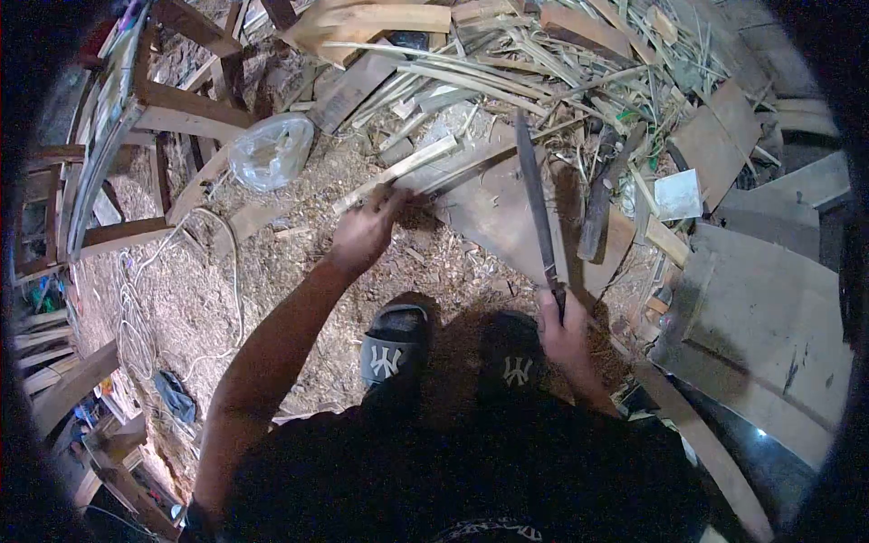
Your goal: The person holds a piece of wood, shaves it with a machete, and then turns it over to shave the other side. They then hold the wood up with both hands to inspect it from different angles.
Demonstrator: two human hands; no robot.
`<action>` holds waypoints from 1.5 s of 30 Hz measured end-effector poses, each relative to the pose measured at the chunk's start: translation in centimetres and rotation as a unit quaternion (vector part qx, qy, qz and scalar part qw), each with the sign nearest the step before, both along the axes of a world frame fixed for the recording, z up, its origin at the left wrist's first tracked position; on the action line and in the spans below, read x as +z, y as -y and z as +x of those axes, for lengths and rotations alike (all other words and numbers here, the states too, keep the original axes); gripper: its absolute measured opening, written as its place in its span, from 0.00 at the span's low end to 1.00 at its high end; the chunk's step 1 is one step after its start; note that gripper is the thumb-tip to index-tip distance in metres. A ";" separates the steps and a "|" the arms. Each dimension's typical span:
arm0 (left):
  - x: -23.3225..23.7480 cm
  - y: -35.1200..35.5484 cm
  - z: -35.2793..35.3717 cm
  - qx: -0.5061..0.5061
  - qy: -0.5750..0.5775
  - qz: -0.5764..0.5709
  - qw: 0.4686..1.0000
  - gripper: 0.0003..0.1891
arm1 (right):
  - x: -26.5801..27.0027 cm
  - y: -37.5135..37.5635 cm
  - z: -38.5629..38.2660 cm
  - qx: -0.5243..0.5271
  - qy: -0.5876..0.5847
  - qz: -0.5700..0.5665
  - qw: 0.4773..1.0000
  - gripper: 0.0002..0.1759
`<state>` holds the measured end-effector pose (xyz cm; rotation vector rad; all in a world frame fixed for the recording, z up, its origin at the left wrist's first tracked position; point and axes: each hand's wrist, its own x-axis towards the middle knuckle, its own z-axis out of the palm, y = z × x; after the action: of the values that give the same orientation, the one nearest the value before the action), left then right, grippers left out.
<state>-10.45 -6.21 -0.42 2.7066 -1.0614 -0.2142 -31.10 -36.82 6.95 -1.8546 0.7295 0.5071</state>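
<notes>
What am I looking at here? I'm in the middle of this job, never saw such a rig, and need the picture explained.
There is no robot: these are a person's two bare hands, seen in one picture from a camera worn on the head, looking forward and down. The sandals at the bottom are the wearer's. The floor is covered with wood shavings. A pile of thin wooden strips lies at the top, a clear plastic bag at upper left. The right hand holds a long, dark, narrow tool by its handle. The left hand is at a pale strip; how firmly it grips is unclear.
</notes>
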 end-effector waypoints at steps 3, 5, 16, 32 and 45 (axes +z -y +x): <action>-0.5 -0.2 0.5 0.000 -0.016 -0.048 0.999 0.39 | -1.5 -0.8 0.9 0.015 0.079 -0.033 0.996 0.25; -0.9 -0.4 0.7 0.003 -0.025 -0.060 0.998 0.39 | -0.9 -1.2 1.8 0.039 0.109 -0.033 0.993 0.28; -1.9 -0.5 1.4 -0.012 -0.112 -0.038 0.993 0.42 | -0.3 -2.2 3.4 0.116 0.132 -0.013 0.984 0.29; 1.4 0.5 0.4 -0.012 -0.160 -0.052 0.986 0.40 | -0.9 -3.2 2.3 0.104 0.155 -0.045 0.981 0.27; -2.6 0.8 0.6 -0.042 -0.189 -0.209 0.958 0.38 | -0.9 -2.7 2.2 0.132 0.156 -0.086 0.975 0.28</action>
<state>-9.85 -7.05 -2.99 2.1369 -0.9736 -0.4462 -28.94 -34.09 6.01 -2.1453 0.3248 0.3138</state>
